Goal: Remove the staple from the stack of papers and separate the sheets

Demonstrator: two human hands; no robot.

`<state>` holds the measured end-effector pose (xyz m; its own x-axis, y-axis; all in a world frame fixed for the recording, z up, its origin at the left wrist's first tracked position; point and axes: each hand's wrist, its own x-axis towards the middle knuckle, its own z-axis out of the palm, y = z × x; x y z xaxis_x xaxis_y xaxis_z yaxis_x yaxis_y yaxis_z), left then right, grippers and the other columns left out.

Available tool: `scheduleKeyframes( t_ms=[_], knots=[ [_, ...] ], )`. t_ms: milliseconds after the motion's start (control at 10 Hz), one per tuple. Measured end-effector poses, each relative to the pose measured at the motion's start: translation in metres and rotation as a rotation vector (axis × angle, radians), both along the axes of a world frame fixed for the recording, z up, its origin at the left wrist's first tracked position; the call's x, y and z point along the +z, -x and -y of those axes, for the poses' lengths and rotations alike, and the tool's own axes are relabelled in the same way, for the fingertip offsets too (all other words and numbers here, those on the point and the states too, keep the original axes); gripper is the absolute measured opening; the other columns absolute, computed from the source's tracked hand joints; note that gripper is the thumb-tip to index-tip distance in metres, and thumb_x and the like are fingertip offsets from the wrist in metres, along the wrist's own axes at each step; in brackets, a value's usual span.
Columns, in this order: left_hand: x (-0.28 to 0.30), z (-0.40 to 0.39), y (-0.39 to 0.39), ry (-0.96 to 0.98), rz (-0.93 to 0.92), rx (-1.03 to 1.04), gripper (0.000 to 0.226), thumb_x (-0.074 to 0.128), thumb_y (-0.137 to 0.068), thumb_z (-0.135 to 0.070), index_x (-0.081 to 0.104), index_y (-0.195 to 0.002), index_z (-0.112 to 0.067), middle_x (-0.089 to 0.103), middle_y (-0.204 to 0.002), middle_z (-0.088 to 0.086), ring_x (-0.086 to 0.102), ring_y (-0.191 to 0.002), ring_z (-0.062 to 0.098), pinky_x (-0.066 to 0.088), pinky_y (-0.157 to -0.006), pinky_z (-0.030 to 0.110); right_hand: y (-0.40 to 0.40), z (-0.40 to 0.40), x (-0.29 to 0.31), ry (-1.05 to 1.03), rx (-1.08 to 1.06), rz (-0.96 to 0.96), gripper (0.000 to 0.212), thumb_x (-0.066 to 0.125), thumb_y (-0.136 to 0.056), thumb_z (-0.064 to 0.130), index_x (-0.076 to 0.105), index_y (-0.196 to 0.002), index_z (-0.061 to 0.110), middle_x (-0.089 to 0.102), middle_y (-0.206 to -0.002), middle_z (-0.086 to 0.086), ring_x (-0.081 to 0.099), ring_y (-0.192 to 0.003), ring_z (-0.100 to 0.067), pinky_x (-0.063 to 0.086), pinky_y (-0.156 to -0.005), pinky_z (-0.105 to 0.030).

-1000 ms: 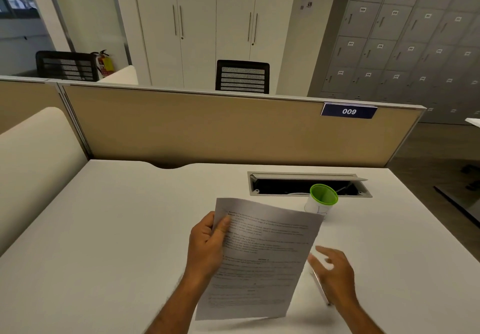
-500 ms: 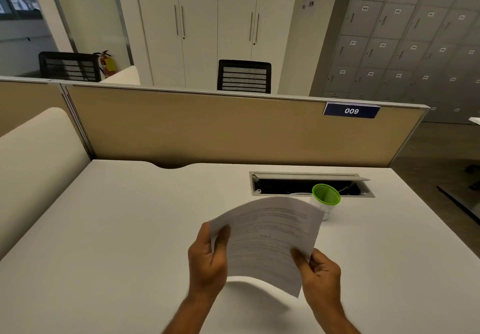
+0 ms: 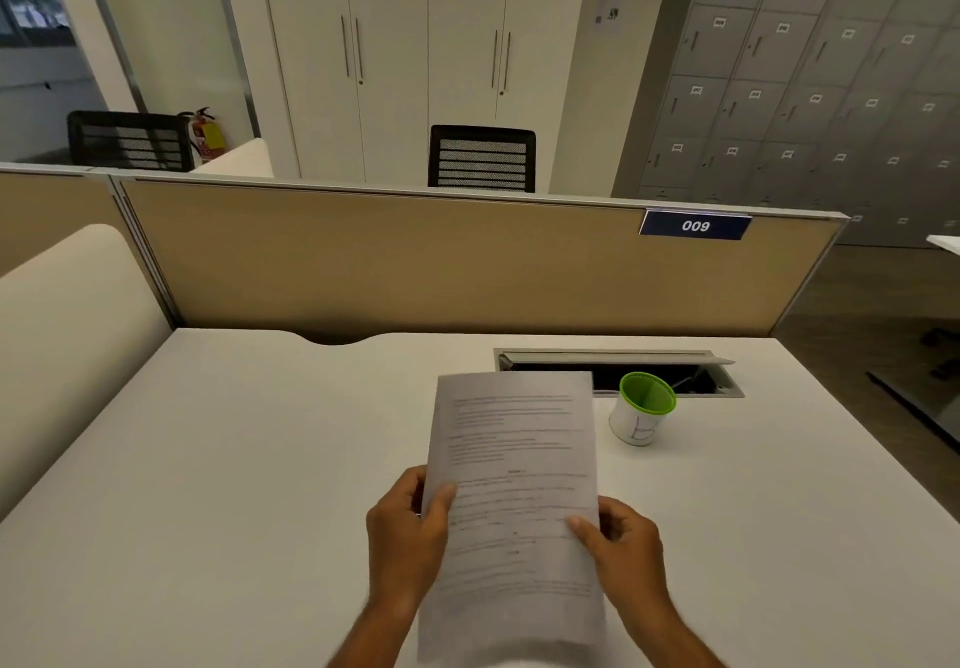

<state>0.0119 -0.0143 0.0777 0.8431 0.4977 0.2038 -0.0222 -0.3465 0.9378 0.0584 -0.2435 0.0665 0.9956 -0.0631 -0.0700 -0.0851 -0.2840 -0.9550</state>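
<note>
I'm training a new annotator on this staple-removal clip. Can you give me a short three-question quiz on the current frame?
1. True or false: both hands grip the stack of papers.
2. Which side of the stack does the green-rimmed cup stand on, as the person sees it? A) left B) right C) under it
3. Fill in: the label on the desk partition reads ___.

Key
1. True: the left hand pinches the left edge and the right hand the right edge, thumbs on the printed face.
2. B: it stands on the desk to the right, beside the open cable tray.
3. 009

No staple can be made out.
</note>
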Motion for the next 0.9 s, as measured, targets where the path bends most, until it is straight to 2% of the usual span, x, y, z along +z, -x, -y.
scheduleKeyframes(
  t_ms=[100, 200, 300, 400, 500, 600, 700, 800, 900],
  knots=[
    [-0.008, -0.005, -0.006, 0.001, -0.180, -0.016, 0.010, 0.077, -0.086, -0.024, 0.069, -0.089, -0.030, 0.071, -0.079, -0.017, 0.069, -0.067, -0.003, 0.054, -0.053, 0.010, -0.007, 0.001, -0.005, 0.030, 0.001, -0.126, 0.016, 0.079, -0.076, 0.007, 0.076, -0.080, 0.021, 0.078, -0.074, 0.008, 0.074, -0.067, -0.011, 0.058, -0.059, -0.023],
    [-0.025, -0.008, -0.007, -0.037, -0.329, -0.011, 0.012, 0.078, -0.084, -0.024, 0.073, -0.093, -0.019, 0.074, -0.081, -0.010, 0.070, -0.069, 0.004, 0.056, -0.062, 0.019, -0.008, -0.001, -0.019, 0.095, 0.007, -0.257, 0.013, 0.082, -0.068, 0.006, 0.077, -0.076, 0.016, 0.078, -0.072, 0.002, 0.075, -0.072, -0.019, 0.062, -0.070, -0.036],
    [-0.043, -0.010, -0.004, -0.022, -0.433, -0.021, 0.015, 0.080, -0.083, -0.023, 0.074, -0.093, -0.015, 0.076, -0.083, -0.003, 0.071, -0.072, 0.011, 0.061, -0.069, 0.030, -0.005, -0.004, -0.034, 0.196, 0.020, -0.324, 0.011, 0.084, -0.063, 0.009, 0.076, -0.070, 0.013, 0.077, -0.069, 0.001, 0.074, -0.070, -0.020, 0.062, -0.071, -0.038],
    [-0.061, -0.012, 0.001, -0.010, -0.520, -0.023, 0.018, 0.081, -0.082, -0.023, 0.073, -0.094, -0.014, 0.076, -0.085, -0.001, 0.071, -0.074, 0.013, 0.062, -0.074, 0.034, -0.004, -0.007, -0.045, 0.309, 0.001, -0.377, 0.015, 0.086, -0.059, 0.017, 0.072, -0.062, 0.013, 0.074, -0.062, 0.004, 0.071, -0.065, -0.015, 0.059, -0.065, -0.030],
    [-0.071, -0.015, 0.003, -0.046, -0.573, -0.004, 0.022, 0.081, -0.081, -0.028, 0.072, -0.096, -0.014, 0.076, -0.091, 0.002, 0.069, -0.077, 0.015, 0.058, -0.074, 0.031, -0.006, -0.009, -0.049, 0.408, -0.002, -0.366, 0.034, 0.084, -0.056, 0.026, 0.052, -0.052, 0.015, 0.060, -0.055, 0.009, 0.056, -0.051, -0.012, 0.043, -0.052, -0.023],
    [-0.071, -0.016, 0.002, -0.101, -0.604, 0.010, 0.027, 0.080, -0.081, -0.036, 0.068, -0.096, -0.017, 0.075, -0.095, 0.001, 0.067, -0.077, 0.016, 0.054, -0.069, 0.027, -0.003, -0.012, -0.049, 0.520, -0.002, -0.364, 0.035, 0.079, -0.054, 0.041, 0.054, -0.065, 0.020, 0.064, -0.069, 0.010, 0.059, -0.062, -0.009, 0.042, -0.052, -0.023],
    [-0.068, -0.017, 0.000, -0.214, -0.662, 0.034, 0.033, 0.075, -0.079, -0.052, 0.059, -0.094, -0.027, 0.070, -0.094, -0.006, 0.065, -0.075, 0.015, 0.051, -0.065, 0.027, 0.001, -0.012, -0.050, 0.622, 0.033, -0.362, 0.045, 0.072, -0.052, 0.059, 0.051, -0.074, 0.026, 0.062, -0.075, 0.011, 0.059, -0.068, -0.006, 0.043, -0.053, -0.023],
    [-0.066, -0.021, 0.001, -0.397, -0.723, 0.068, 0.043, 0.067, -0.078, -0.065, 0.051, -0.099, -0.031, 0.063, -0.095, -0.010, 0.059, -0.078, 0.015, 0.043, -0.065, 0.027, 0.004, -0.011, -0.048, 0.702, 0.063, -0.342, 0.053, 0.066, -0.053, 0.068, 0.048, -0.083, 0.028, 0.059, -0.080, 0.014, 0.060, -0.073, -0.007, 0.047, -0.059, -0.025],
    [-0.064, -0.026, 0.002, -0.460, -0.698, 0.081, 0.046, 0.061, -0.078, -0.071, 0.049, -0.101, -0.033, 0.066, -0.100, -0.011, 0.065, -0.086, 0.016, 0.041, -0.064, 0.027, 0.004, -0.010, -0.038, 0.750, 0.066, -0.267, 0.061, 0.065, -0.055, 0.073, 0.047, -0.093, 0.029, 0.057, -0.087, 0.015, 0.060, -0.079, -0.010, 0.046, -0.063, -0.026]
  ],
)
